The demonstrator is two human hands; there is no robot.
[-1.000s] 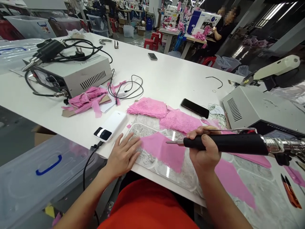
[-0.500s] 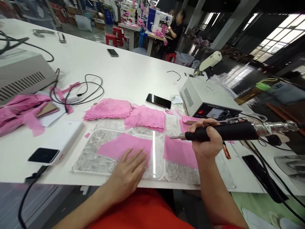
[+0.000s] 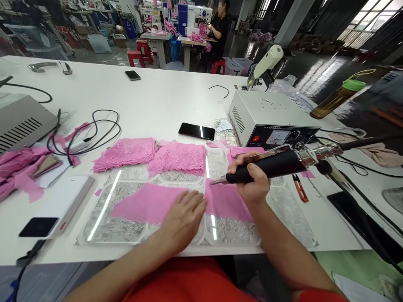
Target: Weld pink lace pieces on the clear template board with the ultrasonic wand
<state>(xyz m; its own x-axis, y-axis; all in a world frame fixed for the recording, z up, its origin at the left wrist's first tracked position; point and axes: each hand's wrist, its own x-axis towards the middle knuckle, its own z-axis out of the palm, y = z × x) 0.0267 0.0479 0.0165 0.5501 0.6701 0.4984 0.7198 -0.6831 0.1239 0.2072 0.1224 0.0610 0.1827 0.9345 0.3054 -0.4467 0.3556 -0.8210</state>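
My left hand (image 3: 185, 218) lies flat, fingers together, on the right end of a pink cloth panel (image 3: 145, 203). The panel rests on a clear patterned sheet (image 3: 116, 226) with rounded outlines. My right hand (image 3: 255, 180) is wrapped round the black handle of a corded tool, which looks like an ultrasonic cutter (image 3: 277, 164). A slim metal piece runs along the handle's top. The cutter's metal tip points left, at the upper left corner of a second pink panel (image 3: 226, 203); whether it touches cannot be told. Two stacks of pink lace pieces (image 3: 129, 153) (image 3: 179, 157) lie behind.
A control box (image 3: 273, 117) with a dial stands at back right. Phones (image 3: 197, 131), a power bank (image 3: 63, 205), looped cables (image 3: 94, 138), pink scraps (image 3: 22, 167) and an orange-handled cutter (image 3: 300, 188) lie around. Beyond the table, a person (image 3: 217, 33) sits at a sewing machine.
My left hand has slid right along the cloth to its right end. My right hand still grips the cutter, its tip near the second panel's corner. The whole view has levelled and shifted.
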